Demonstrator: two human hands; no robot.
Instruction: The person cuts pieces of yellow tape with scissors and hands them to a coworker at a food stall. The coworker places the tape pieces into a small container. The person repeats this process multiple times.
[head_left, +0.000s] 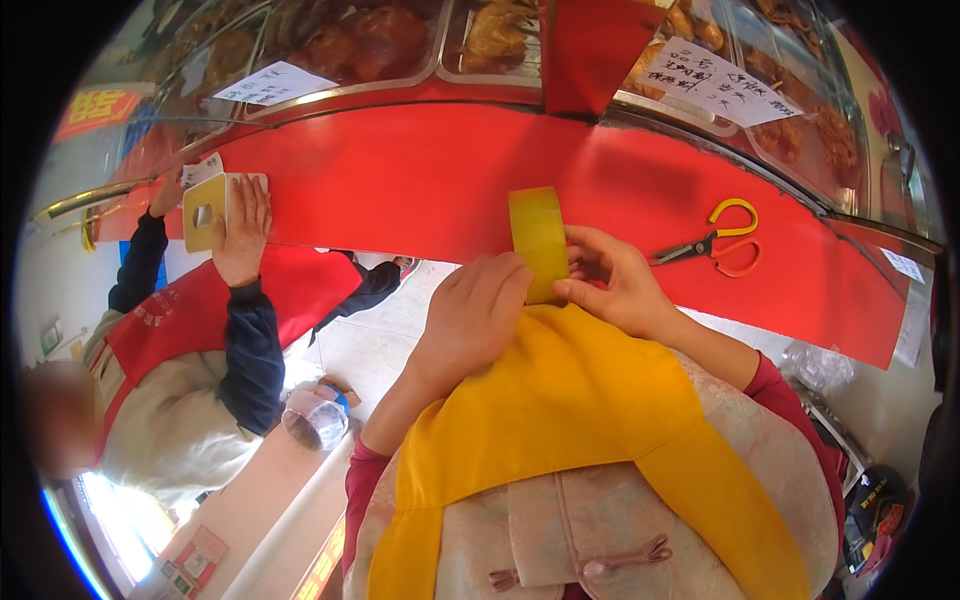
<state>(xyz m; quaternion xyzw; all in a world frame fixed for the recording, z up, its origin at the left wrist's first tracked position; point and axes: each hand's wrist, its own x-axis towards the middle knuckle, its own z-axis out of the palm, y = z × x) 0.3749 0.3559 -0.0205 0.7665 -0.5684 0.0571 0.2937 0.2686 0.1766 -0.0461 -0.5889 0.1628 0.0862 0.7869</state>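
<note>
A wide roll of yellow packing tape (538, 232) stands on edge over the red counter, between my two hands. My left hand (480, 304) grips its near left side, fingers curled over and the back of the hand facing up. From the right, my right hand (611, 281) holds the roll's side, with thumb and fingertips at its edge; the inner side of the roll is hidden. Right of that hand lies a pair of scissors (709, 241) with one yellow and one red handle loop, blades pointing left and slightly parted.
The red counter (375, 180) runs across in front of me. Behind it a glass case holds metal trays (491, 71) of cooked poultry, with handwritten papers (724, 82). At left, a co-worker in a red apron (247, 307) has both hands on a yellow-and-white box (217, 210).
</note>
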